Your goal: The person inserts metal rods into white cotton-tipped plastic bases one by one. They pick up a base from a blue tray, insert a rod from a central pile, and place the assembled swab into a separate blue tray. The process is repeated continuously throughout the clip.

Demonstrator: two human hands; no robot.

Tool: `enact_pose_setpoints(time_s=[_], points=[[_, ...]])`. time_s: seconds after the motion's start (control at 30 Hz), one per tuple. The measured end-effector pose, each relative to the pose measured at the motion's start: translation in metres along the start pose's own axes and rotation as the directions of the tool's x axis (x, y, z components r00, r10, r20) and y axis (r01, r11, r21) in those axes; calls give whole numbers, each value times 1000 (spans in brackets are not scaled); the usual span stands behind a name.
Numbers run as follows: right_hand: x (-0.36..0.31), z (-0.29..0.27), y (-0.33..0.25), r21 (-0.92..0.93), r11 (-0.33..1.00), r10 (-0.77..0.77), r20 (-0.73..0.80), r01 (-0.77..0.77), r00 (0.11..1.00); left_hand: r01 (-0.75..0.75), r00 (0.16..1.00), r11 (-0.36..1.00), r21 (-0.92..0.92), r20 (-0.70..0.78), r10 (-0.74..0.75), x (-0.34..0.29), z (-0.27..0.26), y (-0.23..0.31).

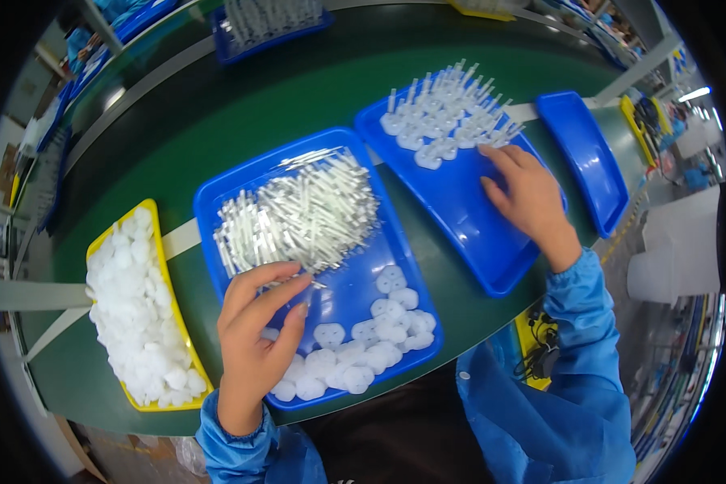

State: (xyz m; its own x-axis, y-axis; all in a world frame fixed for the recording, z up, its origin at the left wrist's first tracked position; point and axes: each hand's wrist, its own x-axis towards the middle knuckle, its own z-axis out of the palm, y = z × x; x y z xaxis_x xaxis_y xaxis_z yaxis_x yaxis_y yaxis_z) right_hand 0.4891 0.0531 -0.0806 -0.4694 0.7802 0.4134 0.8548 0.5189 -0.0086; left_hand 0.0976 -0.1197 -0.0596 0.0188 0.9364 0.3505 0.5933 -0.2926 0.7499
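Observation:
My left hand [258, 332] hovers over a blue tray [324, 300], its thumb and fingers apart and the fingertips at the near edge of a heap of thin, shiny clear-white tubes [302, 210]. Along that tray's near side lie several round white plastic discs [355, 355] with small holes. My right hand [526, 194] reaches over a second blue tray [488, 234]. Its index fingertip meets the edge of a cluster of white discs with upright tubes [452, 121], while the thumb stays apart. I see nothing held in either hand.
A yellow tray [163, 278] heaped with white discs [133, 306] stands at the left. Another blue tray [585, 157] is at the right. Across the green table [363, 60], a far blue tray [273, 47] carries more tubed pieces. Black cables [543, 343] lie below the near edge.

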Motion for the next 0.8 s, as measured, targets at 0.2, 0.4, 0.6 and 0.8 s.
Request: enact_pose_setpoints(time_s=[0.2, 0.4, 0.6, 0.8], points=[[31, -26, -81, 208, 926, -309, -67, 317, 949, -97, 989, 965, 242, 131, 67, 3, -4, -11], [102, 14, -173, 340, 766, -552, -87, 545, 829, -29, 999, 960, 278, 51, 15, 0, -5, -14], [118, 32, -198, 178, 795, -590, 8, 579, 807, -38, 999, 971, 235, 13, 35, -1, -2, -17], [104, 14, -180, 408, 765, -485, -144, 498, 863, 128, 989, 967, 221, -107, -106, -2, -10, -13]])
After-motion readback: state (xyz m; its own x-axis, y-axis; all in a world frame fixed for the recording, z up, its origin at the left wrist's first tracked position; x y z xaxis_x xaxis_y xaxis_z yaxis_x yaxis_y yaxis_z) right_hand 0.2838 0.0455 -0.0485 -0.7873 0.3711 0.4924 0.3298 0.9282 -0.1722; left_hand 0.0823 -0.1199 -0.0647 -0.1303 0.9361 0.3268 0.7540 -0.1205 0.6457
